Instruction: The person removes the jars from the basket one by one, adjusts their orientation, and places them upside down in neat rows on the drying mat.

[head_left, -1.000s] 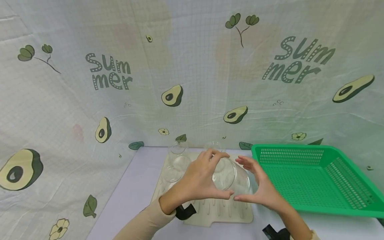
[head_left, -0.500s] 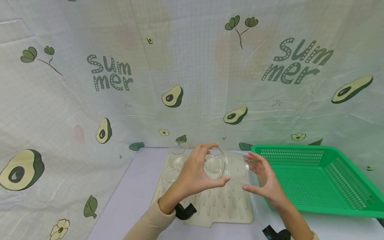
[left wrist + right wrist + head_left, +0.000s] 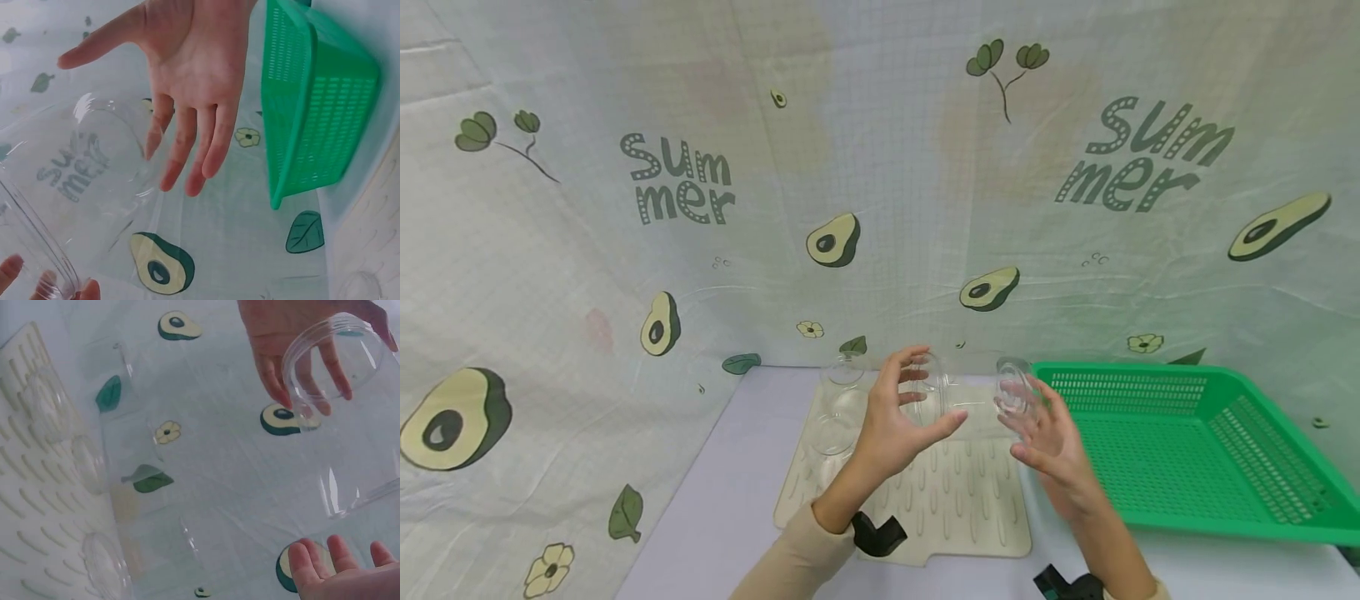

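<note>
A clear plastic jar (image 3: 968,390) lies sideways in the air between my two hands, above a ribbed cream mat (image 3: 955,508). My left hand (image 3: 891,421) grips its threaded mouth end, with thumb and fingers around the rim. At the jar's base end is my right hand (image 3: 1056,442); the left wrist view shows its fingers extended and spread, with fingertips overlapping the base. Whether they touch cannot be told. Several other clear jars, one of them a jar (image 3: 833,433) at the left, stand on the mat; my left hand and forearm partly hide that group.
A green perforated plastic basket (image 3: 1195,525) stands right of the mat on the white table (image 3: 707,492). A patterned curtain (image 3: 895,167) hangs behind the table. In the right wrist view the standing jars (image 3: 106,565) line the mat's edge.
The jar has turned from its mouth facing me to lying sideways, mouth leftward. My left hand has moved slightly leftward around the mouth; my right hand has shifted to the base end.
</note>
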